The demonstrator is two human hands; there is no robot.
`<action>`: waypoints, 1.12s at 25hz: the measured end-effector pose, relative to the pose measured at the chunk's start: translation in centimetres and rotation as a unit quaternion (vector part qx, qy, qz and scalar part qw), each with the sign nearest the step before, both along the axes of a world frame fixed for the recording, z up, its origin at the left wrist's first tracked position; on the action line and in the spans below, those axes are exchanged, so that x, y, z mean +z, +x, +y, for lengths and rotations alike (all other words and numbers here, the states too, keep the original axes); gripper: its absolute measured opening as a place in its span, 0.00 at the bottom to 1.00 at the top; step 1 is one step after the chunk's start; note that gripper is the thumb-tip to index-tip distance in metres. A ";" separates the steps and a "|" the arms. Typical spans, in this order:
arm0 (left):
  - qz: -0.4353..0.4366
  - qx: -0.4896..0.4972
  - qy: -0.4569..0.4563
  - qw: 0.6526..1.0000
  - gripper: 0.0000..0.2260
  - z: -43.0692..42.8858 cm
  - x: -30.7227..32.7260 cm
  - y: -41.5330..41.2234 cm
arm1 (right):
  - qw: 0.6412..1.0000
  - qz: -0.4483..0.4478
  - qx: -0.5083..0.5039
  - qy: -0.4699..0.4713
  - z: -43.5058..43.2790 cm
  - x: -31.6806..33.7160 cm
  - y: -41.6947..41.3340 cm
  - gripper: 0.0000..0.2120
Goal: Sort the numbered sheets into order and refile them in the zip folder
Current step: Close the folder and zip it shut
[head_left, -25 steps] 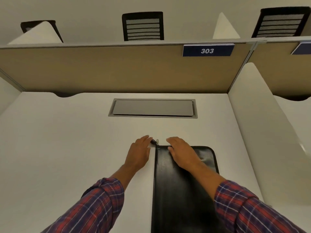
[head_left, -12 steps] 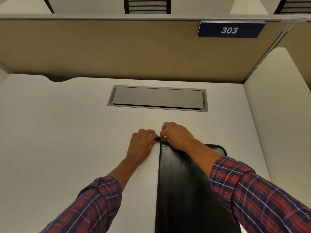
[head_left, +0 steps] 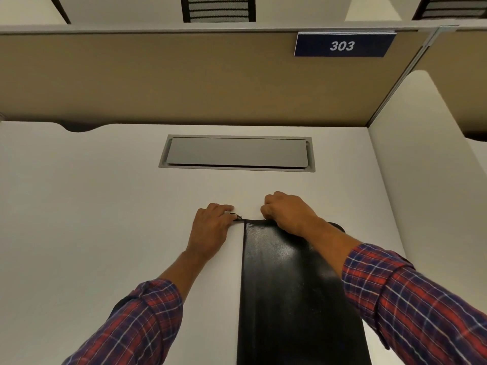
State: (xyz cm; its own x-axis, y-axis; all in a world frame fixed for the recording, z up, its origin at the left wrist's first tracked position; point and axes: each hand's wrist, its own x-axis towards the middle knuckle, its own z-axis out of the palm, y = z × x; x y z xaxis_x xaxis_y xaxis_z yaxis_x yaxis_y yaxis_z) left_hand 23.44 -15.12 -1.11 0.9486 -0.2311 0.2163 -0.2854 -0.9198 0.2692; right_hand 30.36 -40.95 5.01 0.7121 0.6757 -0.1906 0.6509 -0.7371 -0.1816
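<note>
black folder, plaid sleeves.

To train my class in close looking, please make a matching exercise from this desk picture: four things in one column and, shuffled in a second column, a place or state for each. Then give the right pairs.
Things
1. zip folder
2. left hand
3. right hand
4. number sign

Places or states
A. blue, fixed on the partition, upper right of the view
B. black, lying flat on the desk
C. pinches the zip pull at the folder's far left corner
D. curled over the folder's far edge

Pairs: 1-B, 2-C, 3-D, 4-A
</note>
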 end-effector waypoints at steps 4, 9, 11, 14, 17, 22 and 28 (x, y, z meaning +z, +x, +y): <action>-0.006 0.005 -0.001 1.000 0.08 0.0 0.3 -0.2 | 0.999 0.016 -0.032 -0.014 -5.5 0.1 0.0 0.04; -0.007 0.005 0.005 1.000 0.08 -0.3 0.9 -0.3 | 0.992 0.025 -0.117 -0.026 -12.6 0.6 -1.1 0.04; -0.001 0.003 0.013 1.000 0.09 -0.5 1.1 -0.3 | 0.987 0.018 -0.160 -0.023 -14.9 0.3 -2.2 0.05; 0.015 0.021 0.008 1.000 0.09 -0.8 1.3 -0.4 | 0.974 -0.004 -0.224 0.014 -16.9 -0.9 -4.4 0.06; 0.032 0.029 0.023 0.999 0.08 -1.1 1.4 -0.5 | 0.951 -0.008 -0.302 0.070 -17.9 -2.1 -7.1 0.05; 0.103 0.163 0.046 0.980 0.14 -5.2 3.6 -0.6 | 0.905 -0.029 -0.393 0.161 -18.0 -3.7 -13.2 0.05; 0.144 -0.031 -0.002 0.989 0.22 -19.3 6.6 -2.3 | 0.886 -0.046 -0.425 0.182 -17.7 -4.4 -16.5 0.04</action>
State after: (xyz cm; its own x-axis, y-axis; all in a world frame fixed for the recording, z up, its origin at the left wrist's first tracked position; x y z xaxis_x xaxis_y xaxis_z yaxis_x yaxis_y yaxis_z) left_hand 21.09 -34.45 5.49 0.9550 -0.2908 -0.0589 -0.2529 -0.9017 0.3508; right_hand 13.90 -58.64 0.62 0.9943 -0.1059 0.0141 -0.0860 -0.8718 -0.4823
